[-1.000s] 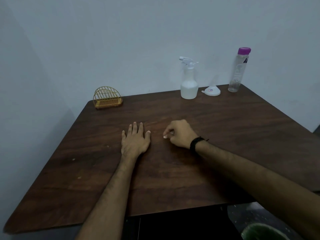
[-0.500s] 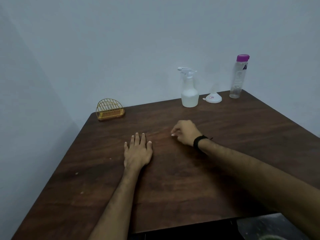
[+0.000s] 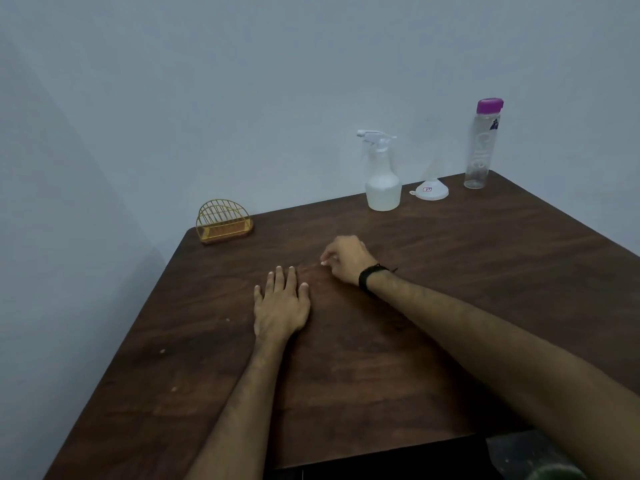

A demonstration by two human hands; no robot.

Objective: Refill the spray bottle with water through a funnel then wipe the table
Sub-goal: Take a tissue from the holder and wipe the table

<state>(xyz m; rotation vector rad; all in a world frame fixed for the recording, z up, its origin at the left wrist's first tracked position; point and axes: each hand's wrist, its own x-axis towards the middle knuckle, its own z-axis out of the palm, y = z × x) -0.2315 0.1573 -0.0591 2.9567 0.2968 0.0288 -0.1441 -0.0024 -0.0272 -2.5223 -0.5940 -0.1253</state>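
Note:
A white spray bottle [image 3: 382, 188] stands at the far edge of the brown wooden table [image 3: 485, 271], against the wall. Right of it a white funnel [image 3: 429, 190] lies mouth down. Further right stands a clear water bottle [image 3: 479, 150] with a purple cap. My left hand [image 3: 282, 306] rests flat on the table's middle, fingers straight. My right hand [image 3: 346, 259], a black band at its wrist, lies just beyond and to the right with its fingers curled under, holding nothing I can see. Both hands are well short of the bottles.
A yellow wire holder [image 3: 223, 221] sits at the table's far left corner. Pale walls close off the back and left sides. A few small light specks lie on the table's left part. A dark floor and a greenish rim show below the front edge.
The view has tilted up, so the table sits lower in frame. My right hand has slid a little further from me relative to my left hand, which stays flat.

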